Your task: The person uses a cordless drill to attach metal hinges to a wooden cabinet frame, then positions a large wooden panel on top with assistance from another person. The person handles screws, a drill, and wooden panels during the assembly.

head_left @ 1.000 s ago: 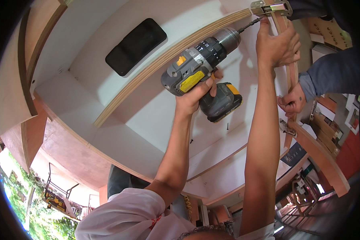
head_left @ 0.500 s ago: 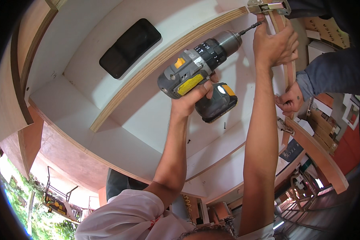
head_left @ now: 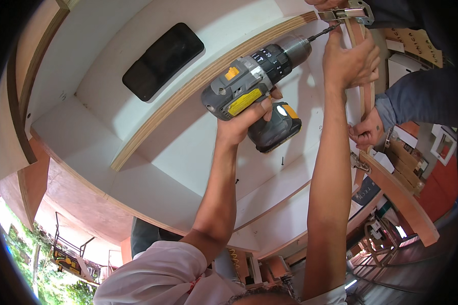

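Note:
My left hand (head_left: 247, 119) is wrapped round the handle of a grey and black cordless drill (head_left: 244, 84). The drill's long bit (head_left: 323, 34) points up and right, its tip beside a metal cabinet hinge (head_left: 348, 12). At the edge of a narrow wooden panel (head_left: 367, 99), my right hand (head_left: 348, 61) has its fingers curled round the wood, with one finger raised by the bit's tip. Whether a screw sits there is too small to tell. Another person's hand (head_left: 367, 129) holds the same panel lower down; fingers (head_left: 320, 4) also show above the hinge.
The white cabinet interior (head_left: 178, 132) surrounds the drill, with a plywood-edged divider (head_left: 213, 86) crossing it. A black phone (head_left: 163, 61) lies beyond that divider. One loose screw (head_left: 282, 161) is on the white panel below. A second hinge (head_left: 360, 161) is at the right, near a wooden strip (head_left: 402, 198).
The drill has shifted slightly right and its bit tip is closer to the hinge. Another person's fingers have come into view above the hinge. The whole view has moved a little.

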A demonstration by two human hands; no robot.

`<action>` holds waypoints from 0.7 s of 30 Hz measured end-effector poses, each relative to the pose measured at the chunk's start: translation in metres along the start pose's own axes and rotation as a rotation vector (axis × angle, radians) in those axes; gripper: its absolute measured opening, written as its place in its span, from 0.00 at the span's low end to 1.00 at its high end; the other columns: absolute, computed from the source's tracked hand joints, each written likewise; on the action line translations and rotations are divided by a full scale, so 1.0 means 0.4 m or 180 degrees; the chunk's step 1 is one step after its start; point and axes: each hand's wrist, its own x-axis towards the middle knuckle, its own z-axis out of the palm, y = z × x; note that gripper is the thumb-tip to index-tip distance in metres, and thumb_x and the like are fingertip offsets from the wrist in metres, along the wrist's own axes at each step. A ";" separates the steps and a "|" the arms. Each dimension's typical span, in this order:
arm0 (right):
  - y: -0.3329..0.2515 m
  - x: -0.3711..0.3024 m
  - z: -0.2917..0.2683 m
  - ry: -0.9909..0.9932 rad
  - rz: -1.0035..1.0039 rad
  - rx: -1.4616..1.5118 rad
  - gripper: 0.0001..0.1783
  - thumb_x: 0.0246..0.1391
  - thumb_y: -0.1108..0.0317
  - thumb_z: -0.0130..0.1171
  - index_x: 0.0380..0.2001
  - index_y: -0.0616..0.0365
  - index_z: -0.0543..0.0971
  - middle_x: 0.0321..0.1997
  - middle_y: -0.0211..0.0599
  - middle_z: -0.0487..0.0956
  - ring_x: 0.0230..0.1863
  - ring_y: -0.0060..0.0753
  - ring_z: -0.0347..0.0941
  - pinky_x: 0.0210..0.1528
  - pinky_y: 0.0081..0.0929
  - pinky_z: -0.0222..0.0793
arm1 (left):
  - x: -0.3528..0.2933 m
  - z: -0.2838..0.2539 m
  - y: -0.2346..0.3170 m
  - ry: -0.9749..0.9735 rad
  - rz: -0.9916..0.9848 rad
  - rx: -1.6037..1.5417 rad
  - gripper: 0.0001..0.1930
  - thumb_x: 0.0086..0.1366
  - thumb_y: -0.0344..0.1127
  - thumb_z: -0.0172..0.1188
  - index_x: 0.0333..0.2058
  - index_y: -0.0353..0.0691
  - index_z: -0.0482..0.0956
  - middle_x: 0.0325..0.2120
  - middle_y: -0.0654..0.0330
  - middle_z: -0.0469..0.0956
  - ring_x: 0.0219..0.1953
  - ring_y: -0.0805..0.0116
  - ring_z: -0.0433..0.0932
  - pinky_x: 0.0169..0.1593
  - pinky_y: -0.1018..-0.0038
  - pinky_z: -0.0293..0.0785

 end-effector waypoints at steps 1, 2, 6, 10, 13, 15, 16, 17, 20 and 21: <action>0.001 0.000 0.001 0.0004 0.0003 -0.0013 0.36 0.40 0.43 0.70 0.50 0.51 0.77 0.44 0.38 0.77 0.52 0.46 0.72 0.53 0.47 0.57 | 0.003 0.002 0.000 0.0033 -0.0019 0.0004 0.15 0.57 0.27 0.63 0.44 0.34 0.79 0.35 0.55 0.83 0.26 0.73 0.75 0.33 0.74 0.74; 0.002 0.000 0.002 0.0005 -0.0027 0.0011 0.36 0.40 0.43 0.70 0.50 0.51 0.77 0.44 0.38 0.77 0.52 0.46 0.71 0.53 0.47 0.57 | 0.006 0.004 0.001 0.0062 -0.0044 -0.0002 0.14 0.57 0.27 0.63 0.44 0.34 0.79 0.35 0.55 0.83 0.26 0.73 0.75 0.33 0.74 0.74; 0.009 0.000 0.004 0.0012 -0.0095 0.0029 0.36 0.39 0.42 0.70 0.50 0.52 0.77 0.45 0.39 0.77 0.53 0.47 0.70 0.53 0.47 0.57 | 0.021 0.006 0.001 0.0080 -0.0042 0.0117 0.13 0.56 0.27 0.63 0.42 0.34 0.80 0.34 0.56 0.83 0.26 0.74 0.75 0.32 0.74 0.74; 0.011 -0.001 0.004 0.0009 -0.0138 0.0050 0.37 0.39 0.43 0.70 0.50 0.53 0.77 0.46 0.39 0.77 0.54 0.47 0.70 0.53 0.47 0.57 | 0.034 0.001 0.000 0.0029 0.0022 0.0183 0.11 0.55 0.25 0.62 0.39 0.34 0.81 0.33 0.57 0.83 0.25 0.75 0.75 0.32 0.74 0.74; 0.011 -0.003 0.003 -0.0011 -0.0124 -0.0019 0.37 0.39 0.43 0.70 0.50 0.53 0.77 0.46 0.39 0.77 0.54 0.47 0.70 0.53 0.47 0.57 | 0.038 -0.003 -0.003 0.0025 0.0010 0.0164 0.11 0.55 0.25 0.62 0.39 0.34 0.82 0.32 0.57 0.84 0.25 0.76 0.75 0.32 0.74 0.75; 0.010 -0.002 0.003 -0.0053 -0.0093 0.0057 0.37 0.39 0.43 0.70 0.50 0.53 0.77 0.46 0.39 0.77 0.54 0.47 0.70 0.53 0.47 0.57 | 0.039 -0.004 -0.005 0.0034 -0.0006 0.0145 0.11 0.55 0.24 0.62 0.39 0.34 0.82 0.32 0.57 0.84 0.25 0.76 0.76 0.32 0.74 0.75; 0.011 -0.002 0.003 -0.0074 -0.0078 0.0092 0.36 0.39 0.43 0.70 0.50 0.53 0.77 0.46 0.39 0.77 0.54 0.47 0.70 0.53 0.47 0.57 | 0.040 -0.004 -0.006 0.0031 -0.0005 0.0146 0.11 0.55 0.24 0.62 0.39 0.34 0.82 0.32 0.57 0.84 0.25 0.76 0.76 0.32 0.75 0.75; 0.011 -0.001 0.002 -0.0085 -0.0091 0.0055 0.36 0.39 0.44 0.70 0.50 0.53 0.77 0.46 0.38 0.77 0.54 0.47 0.70 0.53 0.47 0.57 | 0.040 -0.005 -0.006 0.0029 -0.0004 0.0147 0.12 0.55 0.24 0.62 0.39 0.34 0.82 0.32 0.57 0.84 0.25 0.76 0.76 0.31 0.75 0.75; 0.012 0.001 0.002 -0.0088 -0.0126 0.0043 0.36 0.40 0.44 0.70 0.51 0.52 0.76 0.46 0.38 0.77 0.54 0.48 0.70 0.53 0.47 0.56 | 0.040 -0.006 -0.005 0.0028 0.0005 0.0191 0.12 0.54 0.24 0.62 0.39 0.34 0.82 0.32 0.58 0.84 0.26 0.76 0.76 0.32 0.75 0.75; 0.012 0.001 0.002 -0.0072 -0.0139 0.0101 0.37 0.40 0.44 0.70 0.52 0.52 0.76 0.47 0.38 0.77 0.54 0.48 0.70 0.53 0.47 0.56 | 0.040 -0.008 -0.003 0.0014 -0.0009 0.0185 0.12 0.54 0.24 0.62 0.39 0.34 0.82 0.32 0.58 0.84 0.27 0.76 0.76 0.33 0.75 0.76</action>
